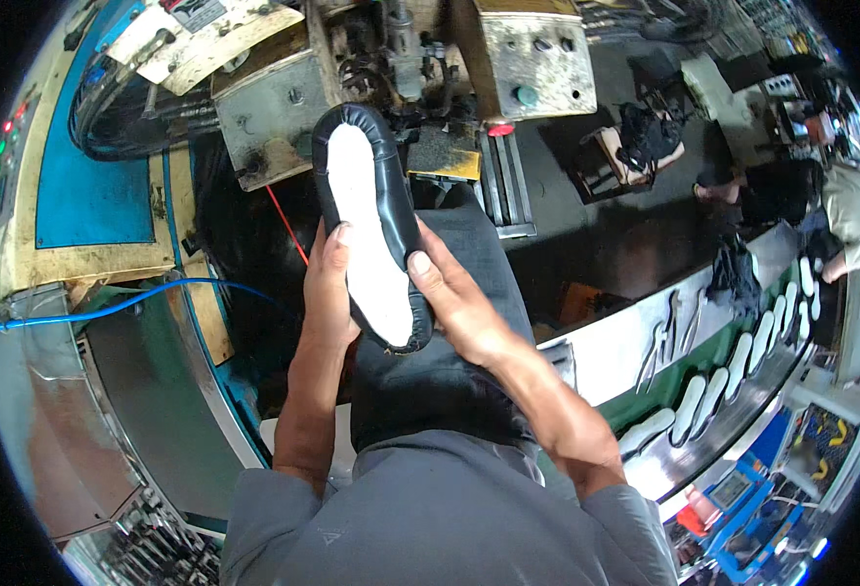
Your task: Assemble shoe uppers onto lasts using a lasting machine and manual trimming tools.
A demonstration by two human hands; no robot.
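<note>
Between my two hands is a black shoe upper point(406, 244), bottom side turned up so that its white insole point(357, 190) faces me. The black material is wrapped round the insole's rim. My left hand point(327, 283) holds its left side, with the thumb on the insole. Along the right side my right hand point(457, 305) grips it, thumb pressed near the edge. The fingers underneath are hidden. Its far end is up by a stained machine point(401, 59), but I cannot tell whether they touch.
Metal machine boxes point(532, 73) stand ahead, one with a red button point(499, 129). A blue hose point(186, 282) crosses on the left. To the right, several white-bottomed shoe uppers point(689, 405) line a green conveyor, beside pincers point(656, 347) on a pale ledge. Another person point(845, 210) is at far right.
</note>
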